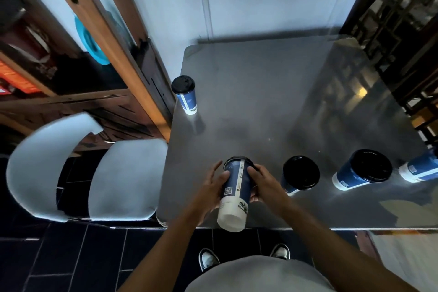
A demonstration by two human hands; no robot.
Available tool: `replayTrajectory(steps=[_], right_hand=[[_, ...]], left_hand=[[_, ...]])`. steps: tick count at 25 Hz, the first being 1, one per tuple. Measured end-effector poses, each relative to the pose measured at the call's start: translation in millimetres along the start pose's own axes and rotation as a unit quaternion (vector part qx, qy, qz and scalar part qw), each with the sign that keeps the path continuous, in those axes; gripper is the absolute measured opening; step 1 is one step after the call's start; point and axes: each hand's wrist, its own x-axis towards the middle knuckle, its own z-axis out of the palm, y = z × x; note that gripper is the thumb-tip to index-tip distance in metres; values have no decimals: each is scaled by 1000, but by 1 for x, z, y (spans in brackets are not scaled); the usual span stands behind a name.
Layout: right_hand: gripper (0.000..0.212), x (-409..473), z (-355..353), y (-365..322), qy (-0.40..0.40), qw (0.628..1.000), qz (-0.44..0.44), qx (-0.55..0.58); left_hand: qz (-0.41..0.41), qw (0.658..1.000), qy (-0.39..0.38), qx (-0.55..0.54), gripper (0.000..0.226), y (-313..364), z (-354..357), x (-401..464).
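Both hands are tipping a paper cup [237, 187] over the table's [260, 102] near edge.
The left hand [209, 188] is clasping the cup's side to steady it. The right hand [264, 185] is curling its fingers round the black lid, probably pressing it home. The neighbouring cup [299, 174] is standing just beside it.
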Motion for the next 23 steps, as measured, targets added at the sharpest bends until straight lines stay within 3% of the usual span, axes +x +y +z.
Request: replayTrajectory(steps=[9, 12, 16, 19, 23], right_hand=[[22, -3, 3, -5, -10, 1000, 2, 7], [26, -3, 0, -10, 2, 984, -100, -146], [52, -6, 6, -13, 11, 918, -221, -329], [57, -11, 10, -7, -3, 909, -219, -354], [51, -10, 13, -16, 58, 897, -217, -381]], left_hand=[[18, 996, -13, 91, 42, -1, -9, 5], [28, 989, -26, 141, 57, -9, -20, 12], [80, 974, -36, 209, 95, -24, -19, 21], [104, 978, 5, 179, 85, -39, -19, 34], [116, 974, -18, 196, 75, -52, -21, 40]])
